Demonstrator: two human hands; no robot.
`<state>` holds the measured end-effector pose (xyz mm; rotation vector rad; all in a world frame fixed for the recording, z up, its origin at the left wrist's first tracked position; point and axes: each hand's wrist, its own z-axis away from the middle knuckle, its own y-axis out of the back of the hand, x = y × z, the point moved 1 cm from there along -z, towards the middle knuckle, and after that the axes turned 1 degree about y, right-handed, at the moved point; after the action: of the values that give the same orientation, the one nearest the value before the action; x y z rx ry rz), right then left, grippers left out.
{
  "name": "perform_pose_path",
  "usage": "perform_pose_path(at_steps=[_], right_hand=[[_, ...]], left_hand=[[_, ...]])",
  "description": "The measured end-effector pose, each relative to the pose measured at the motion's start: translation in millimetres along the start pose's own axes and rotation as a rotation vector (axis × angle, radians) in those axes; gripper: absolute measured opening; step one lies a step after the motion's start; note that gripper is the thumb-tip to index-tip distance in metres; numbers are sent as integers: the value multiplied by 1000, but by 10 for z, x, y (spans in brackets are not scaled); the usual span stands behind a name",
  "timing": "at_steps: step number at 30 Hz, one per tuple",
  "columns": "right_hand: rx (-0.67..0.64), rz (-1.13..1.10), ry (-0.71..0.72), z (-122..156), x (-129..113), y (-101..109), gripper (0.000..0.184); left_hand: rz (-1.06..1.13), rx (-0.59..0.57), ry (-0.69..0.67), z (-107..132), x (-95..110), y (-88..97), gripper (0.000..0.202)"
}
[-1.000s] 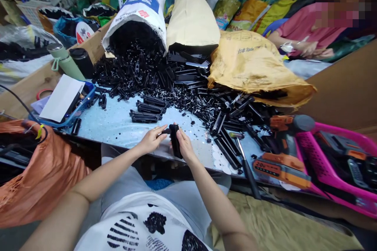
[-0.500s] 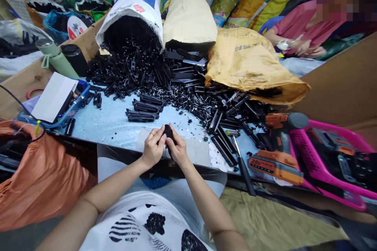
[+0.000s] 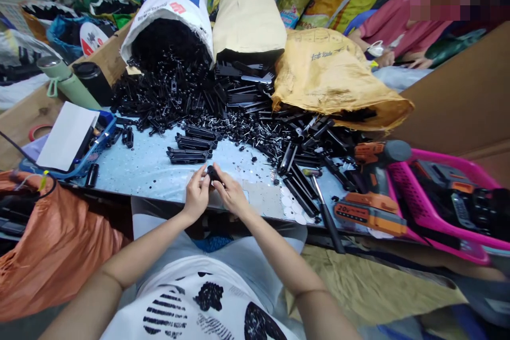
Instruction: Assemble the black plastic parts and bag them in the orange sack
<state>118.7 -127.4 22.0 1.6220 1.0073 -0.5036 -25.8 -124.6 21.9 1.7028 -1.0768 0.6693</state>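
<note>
Between my fingers is a small black plastic part (image 3: pixel 212 172), mostly covered, so its full shape is hidden. My left hand (image 3: pixel 196 191) pinches it from the left, and my right hand (image 3: pixel 230 191) grips it from the right. Both hands are over the front edge of the blue tabletop (image 3: pixel 151 178). Just beyond them lie several long black assembled pieces (image 3: pixel 187 155) in a stack of rows. Farther back, a heap of small black parts and metal pins (image 3: pixel 255 135) spreads over the table.
A hammer (image 3: pixel 327 218), an orange cordless drill (image 3: pixel 370 207) and a pink basket (image 3: pixel 438 226) stand right. Left are a blue tray (image 3: pixel 105 135) and a green bottle (image 3: pixel 74 82). Sacks (image 3: pixel 249 16) spill black parts at the back. A person in pink (image 3: pixel 398 26) sits behind.
Both hands have shifted a little left with the black part, which is now turned so that less of it shows. The whole view has also drifted slightly.
</note>
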Motion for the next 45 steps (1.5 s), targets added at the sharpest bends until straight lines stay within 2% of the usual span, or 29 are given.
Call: perform_pose_path(at_steps=[1, 3, 5, 7, 9, 10, 12, 14, 18, 21, 23, 25, 27, 29, 31, 33, 37, 40, 42, 45], right_hand=[[-36, 122, 9, -53, 88, 127, 50], [20, 376, -26, -182, 353, 475, 47], [157, 602, -115, -348, 702, 904, 46], [244, 846, -229, -547, 1069, 1344, 44], [244, 1072, -323, -757, 1389, 1739, 42], [235, 1112, -345, -854, 1518, 1909, 42], [172, 1139, -355, -1014, 1718, 2181, 40], [76, 1123, -337, -1120, 1855, 2367, 34], [-78, 1127, -282, -1190, 1973, 2558, 24], [-123, 1163, -200, -1113, 1800, 2509, 27], [-151, 1196, -50, -967, 1503, 2297, 27], [-241, 1175, 175, -733, 1112, 1923, 25], [-441, 1032, 389, -438, 730, 1460, 26], [-626, 876, 541, -146, 452, 1034, 22], [-691, 826, 520, 62, 320, 743, 25], [-696, 807, 405, 161, 293, 600, 34], [-699, 758, 241, 150, 260, 548, 42], [-629, 800, 178, 125, 146, 535, 43], [-573, 841, 174, 142, 56, 518, 44], [-532, 878, 205, 197, -50, 492, 43]], left_hand=[[-54, -22, 64, 49, -65, 17, 43], [-203, -98, 84, 94, -148, 76, 54], [-353, -253, -68, 51, -153, 124, 60], [-431, -513, -293, -46, -107, 122, 58], [-472, -758, -454, -149, -55, 78, 55], [-499, -829, -492, -192, -34, 51, 56], [-568, -877, -505, -251, 0, 9, 58], [-643, -871, -488, -271, 25, 4, 58], [-756, -824, -435, -260, 32, 99, 55], [-773, -792, -380, -252, -32, 155, 53], [-753, -775, -325, -254, -94, 142, 48], [-696, -769, -286, -262, -147, 92, 39], [-615, -783, -273, -278, -180, 32, 33], [-545, -805, -264, -305, -193, -8, 32], [-510, -827, -256, -336, -188, -19, 31], [-503, -853, -259, -361, -168, -11, 32], [-531, -881, -255, -369, -111, 11, 33], [-559, -829, -234, -345, -76, 46, 52], [-552, -798, -247, -328, -63, 82, 61], [-504, -789, -312, -316, -68, 133, 62]])
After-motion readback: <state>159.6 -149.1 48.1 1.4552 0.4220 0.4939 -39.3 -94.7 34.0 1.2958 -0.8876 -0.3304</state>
